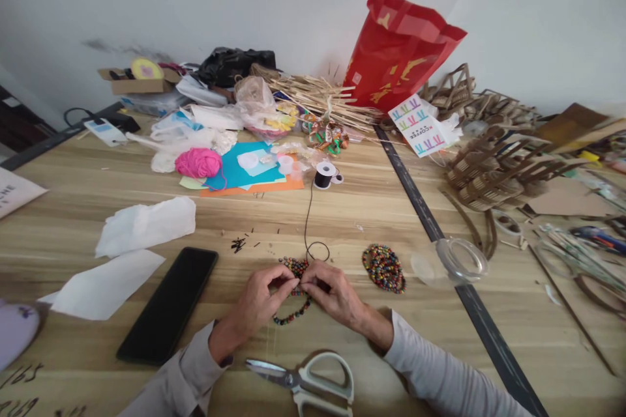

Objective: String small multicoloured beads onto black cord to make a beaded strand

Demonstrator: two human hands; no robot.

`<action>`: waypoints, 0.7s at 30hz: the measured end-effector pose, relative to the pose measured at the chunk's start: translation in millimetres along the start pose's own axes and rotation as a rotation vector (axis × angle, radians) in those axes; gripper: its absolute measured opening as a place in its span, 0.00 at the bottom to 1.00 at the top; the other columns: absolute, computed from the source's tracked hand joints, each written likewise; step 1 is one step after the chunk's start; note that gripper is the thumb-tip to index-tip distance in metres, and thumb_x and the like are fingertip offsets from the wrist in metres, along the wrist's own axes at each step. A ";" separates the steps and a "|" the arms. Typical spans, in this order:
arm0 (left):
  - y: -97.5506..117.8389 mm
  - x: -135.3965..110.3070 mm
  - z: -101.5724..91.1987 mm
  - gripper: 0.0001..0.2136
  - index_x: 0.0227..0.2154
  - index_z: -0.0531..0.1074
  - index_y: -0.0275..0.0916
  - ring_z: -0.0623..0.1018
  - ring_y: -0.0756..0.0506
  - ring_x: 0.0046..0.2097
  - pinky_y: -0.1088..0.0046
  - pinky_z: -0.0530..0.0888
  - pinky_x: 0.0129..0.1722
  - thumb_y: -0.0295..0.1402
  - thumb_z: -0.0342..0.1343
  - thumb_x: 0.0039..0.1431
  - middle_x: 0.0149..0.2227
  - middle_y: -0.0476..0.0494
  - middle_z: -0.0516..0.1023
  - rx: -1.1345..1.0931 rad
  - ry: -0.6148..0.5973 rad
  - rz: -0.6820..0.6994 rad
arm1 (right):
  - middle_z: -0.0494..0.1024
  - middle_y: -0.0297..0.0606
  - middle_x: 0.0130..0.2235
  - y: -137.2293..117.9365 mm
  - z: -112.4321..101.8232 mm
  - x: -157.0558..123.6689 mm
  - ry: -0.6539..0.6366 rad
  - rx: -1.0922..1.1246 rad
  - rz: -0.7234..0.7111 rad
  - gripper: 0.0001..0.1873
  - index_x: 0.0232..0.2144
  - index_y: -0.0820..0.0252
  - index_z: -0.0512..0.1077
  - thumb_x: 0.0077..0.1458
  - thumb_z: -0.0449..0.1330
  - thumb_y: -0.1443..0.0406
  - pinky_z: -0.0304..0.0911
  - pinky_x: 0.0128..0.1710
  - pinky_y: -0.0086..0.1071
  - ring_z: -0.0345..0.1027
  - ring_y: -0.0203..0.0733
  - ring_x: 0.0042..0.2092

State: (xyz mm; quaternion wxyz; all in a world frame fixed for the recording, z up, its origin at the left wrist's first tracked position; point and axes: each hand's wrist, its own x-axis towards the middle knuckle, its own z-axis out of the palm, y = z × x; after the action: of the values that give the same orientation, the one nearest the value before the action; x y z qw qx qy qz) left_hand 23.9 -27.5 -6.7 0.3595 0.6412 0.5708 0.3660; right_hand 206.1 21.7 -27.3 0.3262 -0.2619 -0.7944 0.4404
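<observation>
My left hand (261, 303) and my right hand (337, 293) meet fingertip to fingertip over the table, both closed in a pinch. Black cord (307, 215) runs from its spool (323, 176), curls into a small loop and reaches my right fingers. A string of multicoloured beads (292, 320) hangs in a curve below the fingertips, and more of it shows behind them. The exact bit pinched is tiny and partly hidden. Scissors (313, 378) with pale handles lie just in front of me, blades pointing left. Right of my hands rests a coiled heap of similar beads (384, 268).
A black phone (169, 306) and white paper sheets (147, 227) lie at left. Short black pieces (238, 245) are scattered beyond my hands. Clear tape rolls (462, 260) and small woven baskets (489, 172) stand at right. Pink yarn (198, 163) and a red bag (398, 55) are farther back.
</observation>
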 end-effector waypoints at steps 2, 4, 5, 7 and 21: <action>-1.8 1.7 -3.1 0.09 0.25 0.72 0.36 0.74 0.47 0.29 0.74 0.70 0.32 0.33 0.53 0.57 0.25 0.47 0.76 0.018 0.007 -0.005 | 0.71 0.39 0.31 -0.3 -1.0 0.5 0.005 -0.007 0.014 0.09 0.30 0.61 0.71 0.61 0.55 0.64 0.61 0.35 0.30 0.65 0.39 0.35; -4.3 3.4 -6.5 0.08 0.26 0.73 0.35 0.75 0.46 0.31 0.73 0.70 0.33 0.32 0.53 0.57 0.27 0.46 0.77 0.040 0.009 -0.002 | 0.71 0.39 0.31 -0.1 -1.5 0.8 0.019 -0.012 0.029 0.09 0.30 0.61 0.71 0.61 0.55 0.64 0.61 0.34 0.30 0.64 0.39 0.35; -5.7 4.0 -8.0 0.07 0.26 0.73 0.35 0.76 0.46 0.31 0.73 0.71 0.34 0.31 0.53 0.57 0.27 0.45 0.78 0.049 -0.006 0.001 | 0.71 0.39 0.30 0.4 -1.5 0.9 0.027 -0.013 0.038 0.09 0.30 0.61 0.71 0.61 0.56 0.65 0.61 0.34 0.30 0.64 0.39 0.35; -8.4 4.8 -9.9 0.06 0.27 0.74 0.35 0.76 0.46 0.32 0.73 0.71 0.34 0.28 0.54 0.57 0.28 0.45 0.78 0.081 -0.039 0.021 | 0.71 0.38 0.29 2.0 -0.9 0.7 0.041 -0.007 0.057 0.08 0.29 0.61 0.72 0.60 0.57 0.66 0.60 0.33 0.30 0.64 0.39 0.33; -16.9 3.7 -7.5 0.06 0.32 0.78 0.36 0.77 0.45 0.35 0.71 0.73 0.36 0.21 0.58 0.55 0.32 0.43 0.77 0.396 -0.156 0.266 | 0.70 0.36 0.28 3.6 1.9 1.7 0.085 -0.001 0.109 0.05 0.28 0.62 0.71 0.56 0.57 0.68 0.59 0.29 0.27 0.63 0.36 0.30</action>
State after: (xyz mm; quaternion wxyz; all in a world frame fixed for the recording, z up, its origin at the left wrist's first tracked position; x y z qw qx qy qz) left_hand 9.7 -21.9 -17.7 0.2185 0.7948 0.5124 0.2407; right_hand 204.1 23.6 -30.6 0.3352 -0.3232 -0.7645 0.4457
